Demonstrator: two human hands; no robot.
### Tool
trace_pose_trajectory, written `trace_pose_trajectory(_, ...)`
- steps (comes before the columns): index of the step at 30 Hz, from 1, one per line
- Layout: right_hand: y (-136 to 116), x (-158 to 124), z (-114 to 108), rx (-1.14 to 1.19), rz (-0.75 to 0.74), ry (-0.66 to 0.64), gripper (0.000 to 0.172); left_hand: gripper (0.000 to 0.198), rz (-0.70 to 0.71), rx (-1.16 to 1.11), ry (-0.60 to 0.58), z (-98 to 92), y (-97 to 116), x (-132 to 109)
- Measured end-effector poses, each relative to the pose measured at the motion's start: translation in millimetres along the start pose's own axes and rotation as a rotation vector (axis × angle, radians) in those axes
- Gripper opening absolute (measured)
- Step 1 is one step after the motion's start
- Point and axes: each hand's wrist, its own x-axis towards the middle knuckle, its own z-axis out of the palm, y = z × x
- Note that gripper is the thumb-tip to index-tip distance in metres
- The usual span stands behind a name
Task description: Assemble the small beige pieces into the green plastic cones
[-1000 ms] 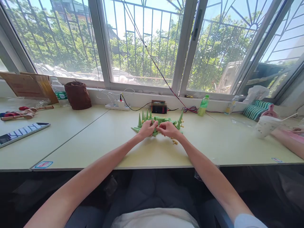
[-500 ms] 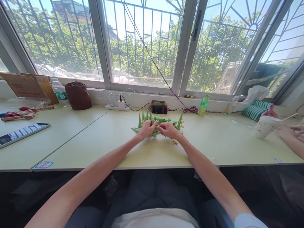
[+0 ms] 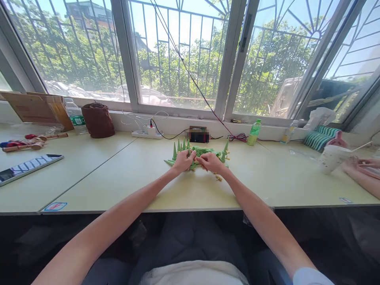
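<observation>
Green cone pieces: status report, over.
Left hand and right hand both pinching green cone pieces on table. Yellow peg loose by right wrist. Another person's hand far right, apart.

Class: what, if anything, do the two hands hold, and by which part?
The left hand and right hand pinch a small green piece between them, one at each end; the exact grip is too small to tell.

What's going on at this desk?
A person seated at the pale desk has both hands on a cluster of green cone pieces. The left hand and right hand meet at its middle, fingers pinching the pieces. Some cones stand upright behind them; a yellow peg lies loose nearby. At far right, another person's hand rests beside a paper cup.
</observation>
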Motion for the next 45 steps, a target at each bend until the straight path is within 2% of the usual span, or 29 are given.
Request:
trace_pose_trajectory(2, 0.6, 0.5, 0.2, -0.01, 0.009, 0.007, 0.044, 0.036, -0.002, 0.012, 0.01, -0.2, 0.1, 0.4)
trace_pose_trajectory(6, 0.2, 1.4, 0.2, -0.01, 0.012, 0.051, 0.027, 0.036, -0.005, 0.018, 0.046, -1.4, 1.1, 0.8)
trace_pose_trajectory(10, -0.1, 1.5, -0.3, 0.028, 0.0, 0.042, 0.021, 0.037, -0.006, 0.019, 0.053, -2.1, 2.8, -0.1)
trace_pose_trajectory(13, -0.5, 1.0, -1.0, 0.012, -0.002, 0.037, 0.025, 0.037, -0.008, 0.004, 0.032, -1.9, 3.6, -1.1)
trace_pose_trajectory(21, 0.1, 0.3, -0.2, -0.007, 0.001, 0.011, 0.049, 0.039, 0.006, -0.001, 0.008, -2.3, 4.4, -1.8)
trace_pose_trajectory(23, -0.3, 0.3, 0.0, -0.002, 0.009, 0.016, 0.048, 0.038, 0.009, 0.008, 0.015, -2.2, 4.2, -1.4)
trace_pose_trajectory(27, -1.7, 0.4, -0.8, -0.007, 0.015, 0.036, 0.031, 0.036, 0.01, 0.029, 0.051, -1.9, 4.5, -0.6)
trace_pose_trajectory(31, -1.9, 0.6, -1.1, 0.011, 0.0, 0.021, 0.024, 0.035, 0.0, 0.028, 0.056, -2.0, 7.0, -1.8)
trace_pose_trajectory(40, -0.9, -0.1, -0.6, 0.002, 0.009, -0.011, 0.045, 0.036, -0.003, -0.018, 0.005, -2.1, 9.6, -4.2)
trace_pose_trajectory(45, -2.1, 0.5, 0.0, 0.001, 0.024, 0.008, 0.044, 0.037, 0.011, 0.013, 0.03, -1.8, 7.7, -2.7)
